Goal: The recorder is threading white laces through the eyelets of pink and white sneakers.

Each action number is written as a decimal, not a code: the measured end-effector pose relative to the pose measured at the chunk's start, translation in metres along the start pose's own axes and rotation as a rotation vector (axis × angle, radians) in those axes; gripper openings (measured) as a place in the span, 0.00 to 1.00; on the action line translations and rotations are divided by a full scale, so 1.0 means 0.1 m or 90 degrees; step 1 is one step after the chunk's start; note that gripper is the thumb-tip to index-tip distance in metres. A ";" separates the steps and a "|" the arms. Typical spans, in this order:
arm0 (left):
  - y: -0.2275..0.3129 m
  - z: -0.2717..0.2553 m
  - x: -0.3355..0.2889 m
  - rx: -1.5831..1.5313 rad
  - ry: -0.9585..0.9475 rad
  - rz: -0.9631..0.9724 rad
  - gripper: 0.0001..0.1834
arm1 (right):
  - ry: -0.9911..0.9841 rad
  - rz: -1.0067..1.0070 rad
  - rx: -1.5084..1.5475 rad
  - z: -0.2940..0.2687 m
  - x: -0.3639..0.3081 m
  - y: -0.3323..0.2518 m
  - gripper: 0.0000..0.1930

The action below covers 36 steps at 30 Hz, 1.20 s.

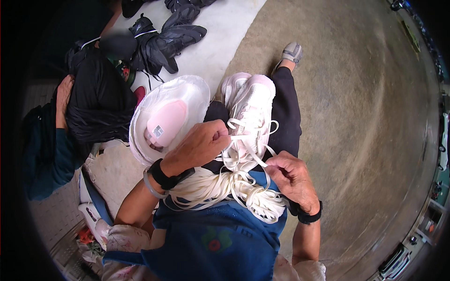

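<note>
On my lap lies a pair of white sneakers (251, 100) with pale pink toes, side by side, toes pointing away from me. White shoelace (249, 146) runs in loose loops over the nearer end of the right-hand sneaker. My right hand (291, 177) is closed, pinching a length of this lace between thumb and fingers. At the lace's left side, my left hand (202, 142) is closed too, its fingertips on the lace and partly hidden. A thick bundle of cream-white laces (211, 186) lies across my lap below the sneakers, over a blue apron (206, 239).
Left of the sneakers stands a white round container (200, 93) holding a pink insole (164, 122) with a small label. Several black shoes (171, 42) lie on a pale sheet (220, 28). Another person's hand (64, 96) rests by a black lace bundle (101, 103) at far left. Concrete floor (356, 117) stretches right.
</note>
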<state>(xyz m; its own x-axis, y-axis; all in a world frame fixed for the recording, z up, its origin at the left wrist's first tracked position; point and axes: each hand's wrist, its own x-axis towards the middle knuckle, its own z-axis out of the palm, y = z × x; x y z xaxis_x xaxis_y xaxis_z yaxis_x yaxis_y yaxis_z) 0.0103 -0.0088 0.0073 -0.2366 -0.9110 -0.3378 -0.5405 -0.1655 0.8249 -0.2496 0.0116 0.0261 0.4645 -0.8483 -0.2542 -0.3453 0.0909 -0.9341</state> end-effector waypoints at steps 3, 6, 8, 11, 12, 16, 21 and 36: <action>0.00 -0.04 0.02 -0.018 -0.030 -0.038 0.11 | 0.018 0.025 -0.023 -0.05 0.01 0.01 0.04; -0.01 -0.03 0.03 -0.052 -0.017 -0.065 0.11 | 0.014 0.017 -0.022 -0.03 0.03 0.01 0.04; -0.02 -0.01 0.02 -0.021 0.024 0.005 0.10 | 0.060 0.075 0.045 0.01 0.04 0.06 0.06; -0.05 -0.04 -0.02 0.052 0.045 0.027 0.08 | 0.175 0.189 0.055 0.03 0.08 0.05 0.08; 0.02 -0.05 -0.03 0.085 0.049 -0.007 0.09 | 0.223 0.160 0.058 0.04 0.08 0.13 0.10; 0.35 -0.06 0.00 0.125 0.137 -0.001 0.10 | 0.326 0.082 -0.025 0.09 0.23 0.10 0.17; 0.21 0.06 0.20 -0.004 0.089 0.084 0.09 | 0.290 0.059 -0.121 0.14 0.48 -0.11 0.18; -0.03 0.07 0.20 0.066 0.056 0.013 0.13 | 0.277 0.036 -0.161 0.17 0.39 0.17 0.06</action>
<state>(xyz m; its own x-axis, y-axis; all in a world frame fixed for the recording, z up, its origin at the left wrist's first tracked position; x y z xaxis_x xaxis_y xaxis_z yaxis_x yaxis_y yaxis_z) 0.0012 -0.0239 -0.0050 -0.1795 -0.9440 -0.2770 -0.6177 -0.1110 0.7785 -0.2239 -0.0111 -0.0038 0.0750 -0.9894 -0.1242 -0.5723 0.0593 -0.8179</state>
